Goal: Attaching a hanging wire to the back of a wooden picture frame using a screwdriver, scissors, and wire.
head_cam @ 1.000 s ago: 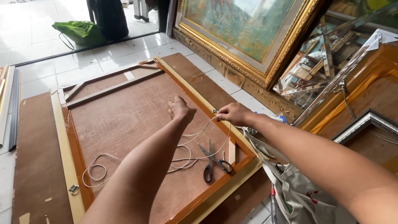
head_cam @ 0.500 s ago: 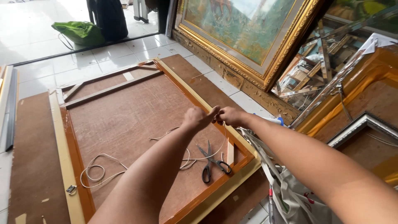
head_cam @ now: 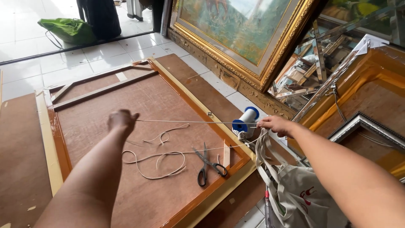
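A large picture frame lies face down on the floor, its brown backing board up and its orange-and-cream rim around it. My left hand is closed on one end of a thin white cord over the board's middle. My right hand pinches the other end beside a blue-and-white spool standing at the frame's right rim. The cord runs taut between both hands, past a small metal ring on the rim. Loose cord and black-handled scissors lie on the board.
A gold-framed painting leans at the far right, with more frames and mouldings stacked beside it. A grey cloth bag lies by my right arm. A green bag sits on the white tiles at the back.
My hands were together at the frame's right rim; now they have drawn apart, the left toward the board's middle, the right out past the rim, stretching the cord taut. The spool now shows.
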